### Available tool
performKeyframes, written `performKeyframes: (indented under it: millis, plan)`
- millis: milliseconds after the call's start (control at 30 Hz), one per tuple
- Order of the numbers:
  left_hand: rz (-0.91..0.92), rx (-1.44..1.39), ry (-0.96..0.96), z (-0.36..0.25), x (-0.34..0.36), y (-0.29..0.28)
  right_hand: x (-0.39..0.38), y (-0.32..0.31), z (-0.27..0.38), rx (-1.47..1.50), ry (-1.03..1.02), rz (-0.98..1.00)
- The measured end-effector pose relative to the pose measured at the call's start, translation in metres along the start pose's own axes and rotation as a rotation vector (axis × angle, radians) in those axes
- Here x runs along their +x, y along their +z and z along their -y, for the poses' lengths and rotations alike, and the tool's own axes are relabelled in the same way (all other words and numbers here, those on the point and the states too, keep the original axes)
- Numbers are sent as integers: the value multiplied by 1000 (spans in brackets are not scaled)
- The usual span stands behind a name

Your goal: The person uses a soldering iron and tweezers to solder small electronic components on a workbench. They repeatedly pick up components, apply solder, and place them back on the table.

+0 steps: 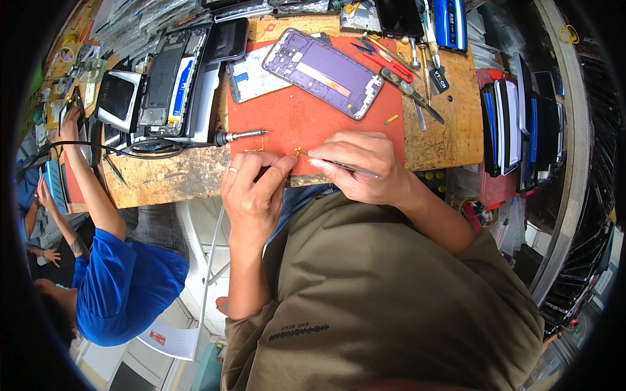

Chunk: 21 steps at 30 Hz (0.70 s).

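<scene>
My left hand (257,186), wearing a ring, pinches a tiny yellow part (298,150) at the near part of the red mat (280,111). My right hand (358,163) is closed on a slim metal tool (352,168), perhaps tweezers, whose tip is at that part. Just beyond my left hand lies a soldering iron (241,135), with a small yellow piece near its tip. A purple phone frame (319,72) rests at the back of the mat over a white phone part (242,79); another small yellow strip (391,120) lies to the right.
Screwdrivers, a knife and red tweezers (401,68) lie back right. Disassembled phones (163,78) and a black cable (156,148) occupy the left of the wooden bench (437,130). A co-worker in blue (124,280) works at left, others behind. Stacked panels (505,124) stand at right.
</scene>
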State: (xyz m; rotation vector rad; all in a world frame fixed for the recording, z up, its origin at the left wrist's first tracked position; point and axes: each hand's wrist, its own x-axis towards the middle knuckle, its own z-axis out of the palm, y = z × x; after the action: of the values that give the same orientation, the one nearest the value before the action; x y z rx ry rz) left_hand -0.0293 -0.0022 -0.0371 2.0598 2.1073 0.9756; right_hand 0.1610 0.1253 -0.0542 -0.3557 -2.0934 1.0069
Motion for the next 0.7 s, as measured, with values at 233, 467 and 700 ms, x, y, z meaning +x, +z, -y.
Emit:
performKeyframes:
  millis: [233,467,700]
  plan:
    - [32,-50,43,-1,1,-1,1,2,1,27,2,-10]
    - [65,-58,60,-10,-1,-1,1,2,1,47,25,-29]
    - [74,-61,43,-11,-6,-4,-2,0,6,44,73,-47]
